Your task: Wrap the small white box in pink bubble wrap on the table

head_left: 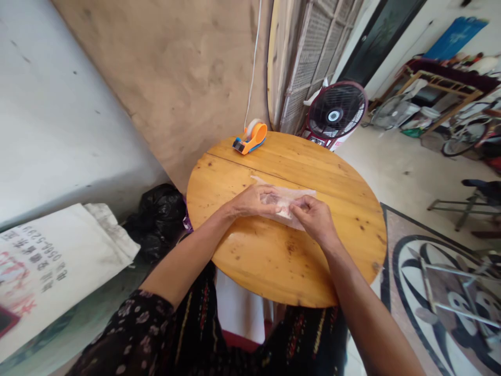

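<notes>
A thin, see-through plastic bag (291,196) lies crumpled over the middle of the round wooden table (289,271). My left hand (260,201) rests at its left part, thumb and fingers curved round the film with something pale between them that is too unclear to name. At the bag's right part, my right hand (312,213) pinches the film between thumb and forefinger. Both hands are close together, just above the tabletop. Near the far edge of the table stands an orange and blue tape dispenser (252,137) with a roll of tape in it.
Beyond the table stands a dark red fan (334,116). Black plastic bags (156,216) and a white printed sack (58,261) are at the left. Metal-framed stools (462,287) and a bicycle (465,133) are at the right.
</notes>
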Motion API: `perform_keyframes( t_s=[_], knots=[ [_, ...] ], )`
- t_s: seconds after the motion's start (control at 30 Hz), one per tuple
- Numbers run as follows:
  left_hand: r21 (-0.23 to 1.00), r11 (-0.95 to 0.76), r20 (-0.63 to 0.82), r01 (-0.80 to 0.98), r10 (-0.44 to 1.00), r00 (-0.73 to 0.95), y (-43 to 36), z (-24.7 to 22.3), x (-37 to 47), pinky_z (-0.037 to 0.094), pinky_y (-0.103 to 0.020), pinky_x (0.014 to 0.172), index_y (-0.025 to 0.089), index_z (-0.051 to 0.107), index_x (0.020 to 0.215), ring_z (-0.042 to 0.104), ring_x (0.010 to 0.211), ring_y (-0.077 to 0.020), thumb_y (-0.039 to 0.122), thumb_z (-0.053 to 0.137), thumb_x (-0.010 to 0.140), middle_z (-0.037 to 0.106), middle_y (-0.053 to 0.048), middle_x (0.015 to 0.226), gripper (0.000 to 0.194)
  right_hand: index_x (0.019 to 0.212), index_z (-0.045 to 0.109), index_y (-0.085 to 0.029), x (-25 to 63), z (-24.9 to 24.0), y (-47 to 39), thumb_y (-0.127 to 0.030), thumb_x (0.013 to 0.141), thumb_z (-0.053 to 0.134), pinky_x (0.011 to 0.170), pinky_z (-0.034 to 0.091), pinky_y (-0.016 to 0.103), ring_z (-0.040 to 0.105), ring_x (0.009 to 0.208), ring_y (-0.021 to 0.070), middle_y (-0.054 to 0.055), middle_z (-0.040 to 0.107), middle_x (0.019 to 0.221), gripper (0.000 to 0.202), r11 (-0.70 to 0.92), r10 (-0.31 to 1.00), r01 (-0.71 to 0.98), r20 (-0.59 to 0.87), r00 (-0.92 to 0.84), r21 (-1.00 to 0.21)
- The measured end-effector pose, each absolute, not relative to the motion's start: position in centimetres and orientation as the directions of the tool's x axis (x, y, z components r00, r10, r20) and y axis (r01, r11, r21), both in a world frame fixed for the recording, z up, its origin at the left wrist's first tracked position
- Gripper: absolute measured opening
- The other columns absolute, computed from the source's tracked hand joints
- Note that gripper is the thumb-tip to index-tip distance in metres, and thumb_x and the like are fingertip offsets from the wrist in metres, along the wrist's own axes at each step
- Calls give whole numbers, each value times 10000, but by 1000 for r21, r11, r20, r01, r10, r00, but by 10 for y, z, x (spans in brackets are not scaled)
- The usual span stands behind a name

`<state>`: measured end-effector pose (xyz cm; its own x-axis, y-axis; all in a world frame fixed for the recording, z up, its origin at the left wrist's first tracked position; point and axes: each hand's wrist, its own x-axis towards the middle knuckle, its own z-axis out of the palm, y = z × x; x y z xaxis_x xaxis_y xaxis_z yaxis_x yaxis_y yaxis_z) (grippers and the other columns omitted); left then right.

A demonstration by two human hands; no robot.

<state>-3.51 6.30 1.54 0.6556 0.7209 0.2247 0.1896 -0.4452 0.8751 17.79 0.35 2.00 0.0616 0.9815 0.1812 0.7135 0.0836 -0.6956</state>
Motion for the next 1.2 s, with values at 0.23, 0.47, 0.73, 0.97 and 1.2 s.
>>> perform_keyframes(
  t_s=[0.23,0.47,0.73,0.97,1.2],
  knots=[
    [900,-415,282,130,784,552,64,1,-20,429,-241,669,120,676,790,582,718,-135,314,627,764,646,-12,753,202,688,591,-194,180,15,5,-399,731,614,558,384,250,495,582,137,2,586,623,211,98,977,622,195,90,-777],
    [949,-281,174,145,847,502,61,0,-14,349,-192,523,130,589,669,476,583,-89,299,605,707,540,28,635,174,676,571,-191,186,5,11,-455,742,595,520,350,257,459,552,136,-1,547,594,273,59,987,524,127,96,-850],
    [960,-184,75,210,894,441,57,5,-9,331,-195,502,141,550,645,450,557,-85,313,603,660,506,37,605,180,900,633,-181,181,8,1,-330,833,561,705,421,320,578,769,199,62,670,857,177,165,931,784,357,77,-599],
    [945,-219,91,243,890,447,58,4,-10,350,-199,536,146,573,709,477,600,-96,328,591,667,526,33,641,188,895,713,-217,170,17,-7,-182,904,513,834,325,392,546,962,243,58,719,948,203,369,807,928,512,-296,-46],
    [951,-166,37,262,898,438,57,8,-10,332,-202,529,156,530,667,437,568,-87,305,580,647,489,46,609,158,946,712,-211,174,20,-11,-277,928,523,862,314,392,549,996,230,54,719,986,201,444,787,892,511,-345,-82]
  ],
)
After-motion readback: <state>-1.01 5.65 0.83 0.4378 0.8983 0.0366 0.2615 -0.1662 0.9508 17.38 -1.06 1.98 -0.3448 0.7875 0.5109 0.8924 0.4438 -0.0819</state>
